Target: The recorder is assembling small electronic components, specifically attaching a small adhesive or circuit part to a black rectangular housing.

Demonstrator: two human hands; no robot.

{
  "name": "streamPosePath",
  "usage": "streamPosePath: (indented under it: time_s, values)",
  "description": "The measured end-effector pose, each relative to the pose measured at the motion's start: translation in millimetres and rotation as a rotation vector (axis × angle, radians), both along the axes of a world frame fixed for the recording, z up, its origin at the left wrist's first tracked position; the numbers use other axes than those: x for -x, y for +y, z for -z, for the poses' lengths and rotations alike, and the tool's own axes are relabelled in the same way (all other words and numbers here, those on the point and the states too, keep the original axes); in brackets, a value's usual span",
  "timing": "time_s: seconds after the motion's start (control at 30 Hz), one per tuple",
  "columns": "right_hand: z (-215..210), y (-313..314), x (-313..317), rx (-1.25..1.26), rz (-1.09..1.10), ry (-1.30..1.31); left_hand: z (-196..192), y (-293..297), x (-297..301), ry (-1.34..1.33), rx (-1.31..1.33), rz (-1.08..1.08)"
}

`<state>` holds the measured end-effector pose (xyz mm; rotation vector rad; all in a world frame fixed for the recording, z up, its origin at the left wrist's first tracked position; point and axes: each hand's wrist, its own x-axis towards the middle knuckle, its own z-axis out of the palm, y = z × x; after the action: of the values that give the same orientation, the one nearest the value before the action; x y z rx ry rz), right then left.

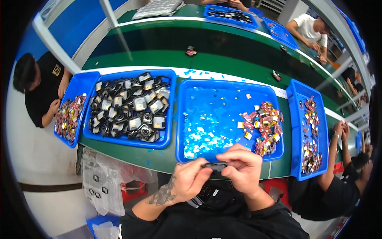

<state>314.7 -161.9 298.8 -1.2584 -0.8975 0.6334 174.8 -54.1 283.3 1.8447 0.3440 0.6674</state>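
Note:
Between my two hands, over the near edge of the table, is a small black plastic housing (215, 166). The fingers and thumb of my left hand (190, 177) pinch its left end. At its right end, my right hand (243, 167) grips it with the thumb along the near side. My fingers cover much of the part. Just beyond them lies a blue tray (229, 83) with small pink and yellow components (264, 125) heaped at its right side and pale film scraps (203, 137) at its left.
Left of it, a blue tray (85, 133) is piled with black housings (135, 103). More blue trays of small components stand at the far left (89, 77) and right (294, 131). A green conveyor belt (151, 55) with scattered parts runs behind. Co-workers sit on both sides and across.

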Motion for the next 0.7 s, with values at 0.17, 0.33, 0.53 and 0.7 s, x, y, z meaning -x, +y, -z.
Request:
streamPosePath:
  time_s: [0.17, 0.33, 0.53, 0.7]
  values:
    - [-4.3, -13.7, 4.8, 0.284, -0.037, 0.285, 14.1, -22.1, -2.0, 0.028, 0.502, -0.044]
    - [-12.9, -18.9, -18.0, 0.317, -0.121, 0.002, 14.1, -2.5, 0.4, 0.085, 0.319, 0.135]
    - [-21.9, -28.8, -39.2, 0.299, 0.024, 0.005, -8.8, 1.8, -23.7, 0.107, 0.842, 0.326]
    - [-22.8, -50.6, -109.6, 0.648, 0.138, -1.064, -1.1, -4.5, -40.3, -0.024, 1.086, 0.149]
